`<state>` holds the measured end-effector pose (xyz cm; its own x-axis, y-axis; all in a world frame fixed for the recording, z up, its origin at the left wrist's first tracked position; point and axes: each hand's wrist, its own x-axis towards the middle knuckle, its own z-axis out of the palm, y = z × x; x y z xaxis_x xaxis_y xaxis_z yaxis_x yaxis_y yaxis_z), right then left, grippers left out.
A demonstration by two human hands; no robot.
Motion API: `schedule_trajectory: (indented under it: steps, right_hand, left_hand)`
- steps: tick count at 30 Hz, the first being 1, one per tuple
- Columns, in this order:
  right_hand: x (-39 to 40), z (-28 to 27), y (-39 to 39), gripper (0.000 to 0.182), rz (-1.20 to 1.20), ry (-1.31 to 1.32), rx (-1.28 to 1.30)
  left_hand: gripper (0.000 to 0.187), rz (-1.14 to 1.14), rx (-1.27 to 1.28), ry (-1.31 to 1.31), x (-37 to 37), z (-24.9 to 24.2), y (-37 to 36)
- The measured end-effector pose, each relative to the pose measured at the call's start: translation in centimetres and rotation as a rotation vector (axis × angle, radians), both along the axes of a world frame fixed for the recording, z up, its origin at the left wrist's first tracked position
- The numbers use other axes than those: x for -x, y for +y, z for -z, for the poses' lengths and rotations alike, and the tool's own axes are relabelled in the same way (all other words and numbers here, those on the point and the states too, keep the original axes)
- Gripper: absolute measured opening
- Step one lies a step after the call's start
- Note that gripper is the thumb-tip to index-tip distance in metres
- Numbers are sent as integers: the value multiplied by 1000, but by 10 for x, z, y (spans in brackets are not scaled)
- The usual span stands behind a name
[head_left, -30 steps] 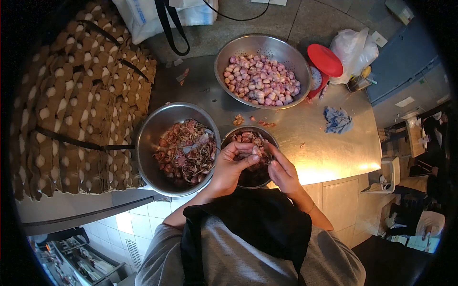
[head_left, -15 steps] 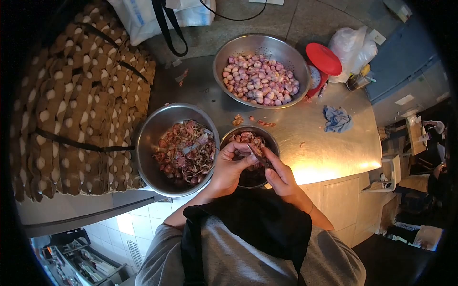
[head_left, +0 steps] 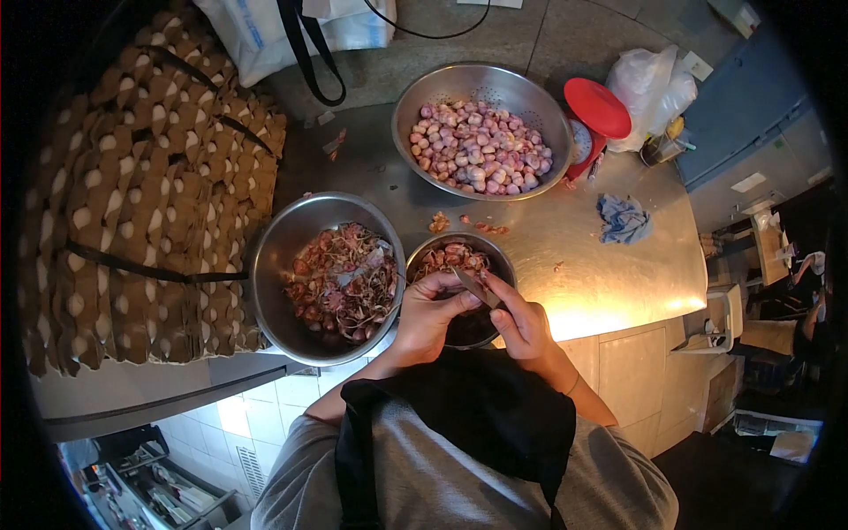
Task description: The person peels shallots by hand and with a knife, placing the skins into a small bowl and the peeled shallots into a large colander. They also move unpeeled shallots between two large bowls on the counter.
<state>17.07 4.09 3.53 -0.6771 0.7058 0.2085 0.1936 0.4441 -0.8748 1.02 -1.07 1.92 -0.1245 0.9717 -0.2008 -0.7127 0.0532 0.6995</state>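
My right hand grips a small knife, its blade slanting up and left toward my other hand. Close beside it, my left hand is closed in a pinch; what lies between its fingers is hidden. Both hands are over the front of a small steel bowl with reddish-brown shallot skins in it. To the left stands a larger steel bowl of unpeeled shallots with dry roots and loose skins. Behind, a steel colander holds many peeled pink shallots.
Stacked egg trays rise at the left, bound with black straps. A red kitchen scale touches the colander's right side. A blue cloth lies on the steel table. Skin scraps lie behind the small bowl.
The knife blade has turned and shows more of its flat side. My hands have shifted only slightly, and more of the skins in the small bowl show.
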Motion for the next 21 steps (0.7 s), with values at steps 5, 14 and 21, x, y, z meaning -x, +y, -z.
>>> schedule_trajectory:
  steps: [5, 14, 21]
  right_hand:
    - [2, 4, 0, 36, 22, 69, 13]
    - [2, 11, -2, 36, -33, 145, 418]
    - [2, 9, -2, 38, -35, 149, 337]
  left_hand:
    - [20, -49, -24, 137, 1, -5, -1]
    - [65, -107, -56, 301, -1, -11, 0]
    - [72, -109, -55, 260, 0, -14, 4]
